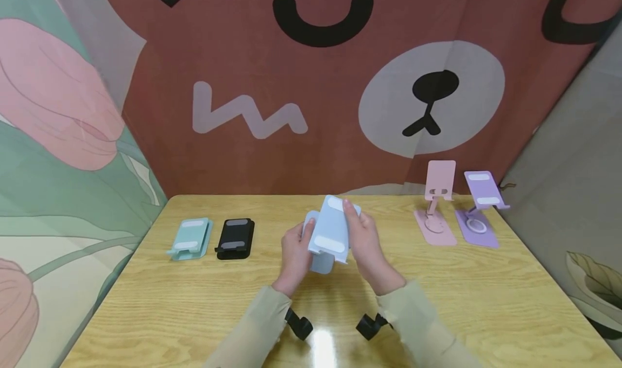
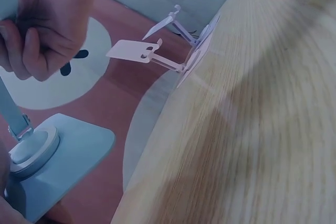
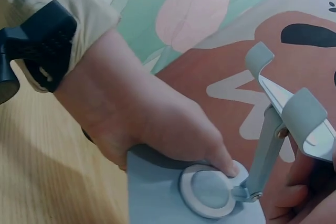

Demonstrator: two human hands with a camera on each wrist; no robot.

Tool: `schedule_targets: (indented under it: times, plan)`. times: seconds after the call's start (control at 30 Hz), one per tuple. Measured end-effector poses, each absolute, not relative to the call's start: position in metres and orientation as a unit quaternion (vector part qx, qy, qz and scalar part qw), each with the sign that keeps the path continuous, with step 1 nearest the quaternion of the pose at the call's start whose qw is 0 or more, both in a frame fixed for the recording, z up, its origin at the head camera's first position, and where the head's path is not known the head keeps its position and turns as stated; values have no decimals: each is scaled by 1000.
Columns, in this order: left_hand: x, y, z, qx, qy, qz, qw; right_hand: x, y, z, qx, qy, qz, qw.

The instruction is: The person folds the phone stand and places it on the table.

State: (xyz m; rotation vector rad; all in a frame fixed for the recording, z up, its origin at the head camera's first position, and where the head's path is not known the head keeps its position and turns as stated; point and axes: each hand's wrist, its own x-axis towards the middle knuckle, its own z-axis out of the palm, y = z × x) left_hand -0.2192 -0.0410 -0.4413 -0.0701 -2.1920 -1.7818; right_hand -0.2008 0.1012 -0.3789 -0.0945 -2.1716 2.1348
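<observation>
Both hands hold a light blue folding phone stand [image 1: 331, 226] up over the table, partly unfolded. My left hand [image 1: 295, 253] grips its base plate [image 3: 157, 182], the thumb lying beside the round ring [image 3: 207, 190]. My right hand [image 1: 365, 249] grips the upper plate by its right edge, thumb on the front face. A hinged arm [image 3: 265, 153] joins base and upper plate, standing raised off the base in the right wrist view. Two curled lips [image 3: 305, 113] show at the end of the upper plate. In the left wrist view, the right hand's fingers [image 2: 34, 51] are curled round the plate.
On the wooden table [image 1: 194, 308], a folded mint stand [image 1: 191, 238] and a folded black stand [image 1: 235, 238] lie at the left. An unfolded pink stand [image 1: 440, 180] and an unfolded purple stand [image 1: 483, 189] stand at the back right. A printed cloth [image 1: 330, 87] hangs behind.
</observation>
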Motion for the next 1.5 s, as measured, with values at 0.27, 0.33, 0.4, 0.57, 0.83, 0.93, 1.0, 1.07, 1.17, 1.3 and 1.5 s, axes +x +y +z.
schedule_targets:
  times: [0.27, 0.33, 0.4, 0.57, 0.83, 0.93, 1.0, 1.07, 1.17, 1.3, 1.5]
  plan:
    - [-219, -45, -440, -14, -758, -631, 163, -201, 92, -387, -24, -717, 696, 33]
    - [-220, -46, -440, -12, -755, -633, 169, -201, 90, -387, -15, -720, 693, 30]
    - [-222, -48, -441, -11, -750, -640, 167, -202, 89, -388, -8, -722, 691, 29]
    - [-222, -51, -443, -17, -742, -652, 156, -204, 85, -393, -14, -725, 688, 27]
    - [-222, -52, -445, -23, -747, -648, 145, -203, 83, -397, -17, -723, 691, 21]
    - [-222, -51, -445, -18, -745, -650, 149, -205, 85, -395, -14, -726, 687, 26]
    - [-223, -50, -443, -12, -740, -655, 152, -206, 86, -393, -18, -726, 687, 28]
    - [-224, -48, -442, -13, -734, -661, 156, -207, 88, -390, -29, -730, 682, 32]
    - [-225, -47, -440, -21, -725, -671, 153, -208, 90, -386, -42, -733, 677, 55]
    - [-225, -47, -437, -32, -718, -681, 139, -211, 92, -386, -42, -735, 674, 68]
    - [-227, -48, -434, -9, -727, -677, 112, -214, 90, -389, -44, -734, 677, 29]
